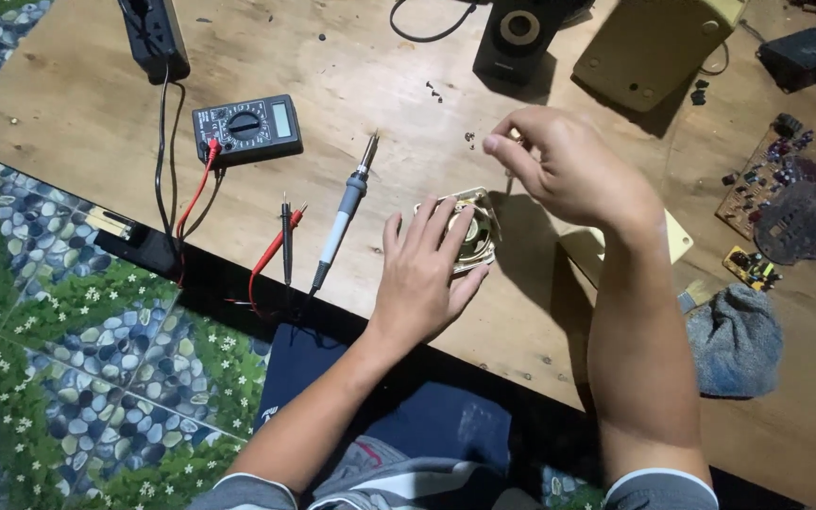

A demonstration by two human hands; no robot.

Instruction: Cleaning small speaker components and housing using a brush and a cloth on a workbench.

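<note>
**Handling the small speaker driver on the worktop**

The speaker driver (469, 231) lies near the front edge of the wooden worktop (380, 85), just right of the soldering iron (344, 212). It is a small round unit with a brass-coloured metal frame and a central magnet housing facing upward.

The left hand (424, 274) rests flat on the driver's near-left side, fingers spread and laid over the frame, pressing it down rather than closing around it. The right hand (564, 165) hovers just beyond and to the right of the driver, thumb and fingertips pinched on a thin tool (512, 156); its kind cannot be told, as most of it is hidden.

Handling judgement: the driver is probably light for its bulk, with the weight concentrated at the magnet. The metal frame is stiff and smooth, so it may slide on the bare wood unless held down. The cone and any fine lead wires are likely fragile and easily dented or torn. Take hold at the frame rim or the magnet body; keep fingers off the cone side and the terminals.

Left of the soldering iron lie two test probes (285, 236) with red and black leads running to a multimeter (246, 127). Well to the right of the driver are a grey cloth (739, 340) and circuit boards (767, 175).
</note>
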